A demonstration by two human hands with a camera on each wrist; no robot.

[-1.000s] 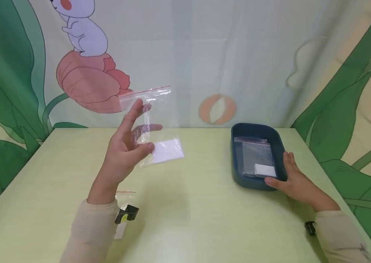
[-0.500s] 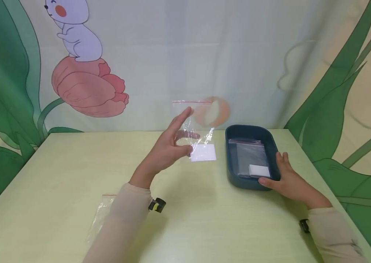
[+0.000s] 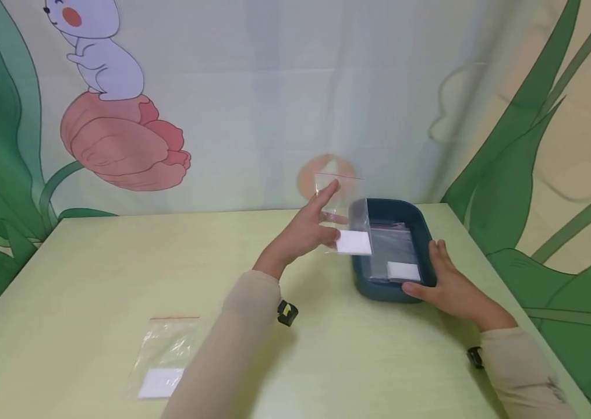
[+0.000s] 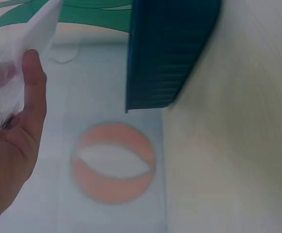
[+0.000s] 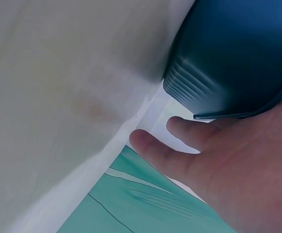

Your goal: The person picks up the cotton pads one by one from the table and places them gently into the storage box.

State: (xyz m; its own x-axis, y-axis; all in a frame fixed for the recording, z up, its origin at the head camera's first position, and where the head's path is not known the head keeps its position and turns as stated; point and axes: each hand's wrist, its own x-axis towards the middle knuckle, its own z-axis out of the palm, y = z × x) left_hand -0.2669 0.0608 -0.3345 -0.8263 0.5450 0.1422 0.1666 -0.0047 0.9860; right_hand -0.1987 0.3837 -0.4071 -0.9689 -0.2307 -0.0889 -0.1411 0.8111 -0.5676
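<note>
A clear zip bag [image 3: 347, 203] with a red seal line and a white card [image 3: 354, 242] at its bottom is pinched between the thumb and fingers of my left hand [image 3: 303, 231]. It hangs in the air, overlapping the left rim of a dark blue plastic bin [image 3: 379, 293]. Bagged white cards [image 3: 403, 271] lie inside that bin. My right hand [image 3: 455, 288] rests against the bin's near right corner, thumb at the front rim. Its fingers stretch straight along the outside in the right wrist view. The left wrist view shows the bag [image 4: 9, 82] beside the left thumb.
Another zip bag [image 3: 169, 337] with a white card lies on the pale green table [image 3: 91, 279] at the front left, partly covered by the left sleeve [image 3: 222, 355]. A printed curtain [image 3: 222, 116] hangs right behind the table's far edge.
My left hand has carried the bag rightward to the bin and slightly lower. The bag on the table has come out from behind my left arm. My right hand stays at the bin.
</note>
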